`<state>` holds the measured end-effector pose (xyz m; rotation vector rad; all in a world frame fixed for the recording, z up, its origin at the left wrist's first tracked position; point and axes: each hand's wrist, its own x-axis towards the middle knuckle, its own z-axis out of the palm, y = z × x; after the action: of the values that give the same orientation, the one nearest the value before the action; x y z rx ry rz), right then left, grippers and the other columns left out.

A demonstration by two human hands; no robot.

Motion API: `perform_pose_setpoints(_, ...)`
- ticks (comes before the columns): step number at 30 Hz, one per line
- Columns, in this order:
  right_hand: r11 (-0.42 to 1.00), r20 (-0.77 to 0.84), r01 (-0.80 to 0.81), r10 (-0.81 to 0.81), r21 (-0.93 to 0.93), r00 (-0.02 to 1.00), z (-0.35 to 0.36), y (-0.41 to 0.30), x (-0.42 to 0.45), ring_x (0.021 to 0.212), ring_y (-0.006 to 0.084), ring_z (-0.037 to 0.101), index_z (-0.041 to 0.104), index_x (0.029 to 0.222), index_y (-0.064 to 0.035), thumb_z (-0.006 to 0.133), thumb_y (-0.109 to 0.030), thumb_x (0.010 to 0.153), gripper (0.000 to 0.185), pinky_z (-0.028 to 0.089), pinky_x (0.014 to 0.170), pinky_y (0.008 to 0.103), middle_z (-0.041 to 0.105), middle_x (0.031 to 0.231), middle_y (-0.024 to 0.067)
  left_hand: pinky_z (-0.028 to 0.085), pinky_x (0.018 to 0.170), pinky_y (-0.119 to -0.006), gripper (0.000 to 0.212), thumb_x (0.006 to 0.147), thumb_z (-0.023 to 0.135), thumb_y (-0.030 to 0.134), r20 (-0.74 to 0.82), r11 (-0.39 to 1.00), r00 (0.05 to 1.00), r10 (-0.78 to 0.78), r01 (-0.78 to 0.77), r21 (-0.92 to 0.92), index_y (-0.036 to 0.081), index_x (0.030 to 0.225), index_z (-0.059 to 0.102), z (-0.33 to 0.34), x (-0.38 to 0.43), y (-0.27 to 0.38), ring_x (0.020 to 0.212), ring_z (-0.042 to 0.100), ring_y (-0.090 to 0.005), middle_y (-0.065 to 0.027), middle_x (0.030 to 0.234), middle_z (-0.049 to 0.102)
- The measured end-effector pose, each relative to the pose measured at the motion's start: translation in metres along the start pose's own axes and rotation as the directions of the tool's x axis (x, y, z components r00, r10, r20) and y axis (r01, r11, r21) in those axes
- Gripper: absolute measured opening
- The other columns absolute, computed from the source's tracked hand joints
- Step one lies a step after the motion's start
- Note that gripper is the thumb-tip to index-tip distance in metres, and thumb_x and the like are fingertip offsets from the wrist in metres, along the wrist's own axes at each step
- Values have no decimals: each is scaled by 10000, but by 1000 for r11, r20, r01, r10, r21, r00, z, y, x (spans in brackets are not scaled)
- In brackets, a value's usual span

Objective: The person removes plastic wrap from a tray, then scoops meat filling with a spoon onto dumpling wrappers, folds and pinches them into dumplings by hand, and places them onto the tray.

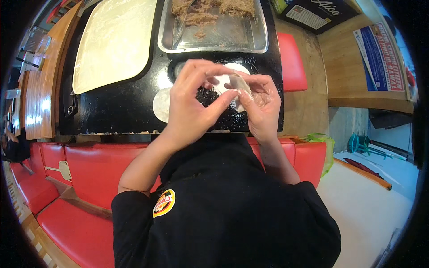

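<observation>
Between my two hands, above the black table, is a thin whitish dough wrapper, bent into a curve. The thumb and index fingertip of my left hand are at its left edge. My right hand holds its right side with thumb and fingers, and its palm looks wet. Whether filling lies inside the wrapper is hidden. Round white wrappers lie on the table left of my left hand. Another round white piece shows behind my fingers, partly covered. A dark round dish sits beside my left knuckles.
A metal tray of brown minced filling stands at the table's far side. Left of it lies a cream tray with whitish smears. A phone rests near the left edge. Red seats flank me; a red stool stands right.
</observation>
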<state>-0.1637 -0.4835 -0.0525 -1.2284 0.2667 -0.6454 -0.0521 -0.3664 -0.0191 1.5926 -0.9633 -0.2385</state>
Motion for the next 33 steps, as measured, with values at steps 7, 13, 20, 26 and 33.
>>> perform_pose_setpoints(7, 999, 119, -6, 1, 38, 993, -3, -3, -3, 999, 163, 618, 538, 1100, 33, 572, 26, 926, 177, 545, 867, 316, 599, 1152, 157, 508, 725, -276, 170, 754, 756, 56, 100, 995, 991, 91, -85, -60, 68, 923, 758, -6, 11, -9, 806, 652, -177, -67, 818, 673)
perform_pose_setpoints(13, 999, 72, 15, -12, -49, 997, -1, -7, -3, 1016, 164, 621, 577, 1074, 45, 581, 22, 922, 154, 543, 881, 318, 599, 1201, 198, 504, 680, -287, 131, 737, 762, 35, 98, 975, 973, 207, -214, 59, 55, 865, 742, -7, 12, -12, 767, 647, -194, -74, 800, 667)
perform_pose_setpoints(20, 998, 64, 52, -49, -44, 997, -4, -9, -1, 990, 176, 639, 596, 1040, 54, 588, 30, 912, 130, 550, 863, 306, 622, 1167, 225, 506, 702, -259, 225, 717, 762, -18, 111, 954, 957, 269, -280, 110, 42, 933, 748, -7, 13, -7, 792, 646, -154, -82, 852, 687)
perform_pose_setpoints(26, 999, 70, 45, -45, -3, 997, -11, -11, 3, 996, 189, 646, 598, 1033, 58, 592, 36, 907, 128, 568, 837, 318, 627, 1158, 235, 502, 628, -244, 229, 733, 788, 58, 79, 990, 986, 144, -144, 3, 76, 959, 754, -11, 10, -9, 719, 641, -139, -67, 826, 675)
perform_pose_setpoints(33, 1000, 39, 13, -13, 3, 999, -6, -12, 3, 1011, 191, 642, 621, 1051, 62, 594, 35, 907, 149, 568, 843, 316, 637, 1154, 205, 512, 598, -252, 119, 742, 761, 6, -52, 960, 973, 224, -211, 186, 29, 850, 718, 1, -3, -4, 682, 641, -152, -92, 819, 662)
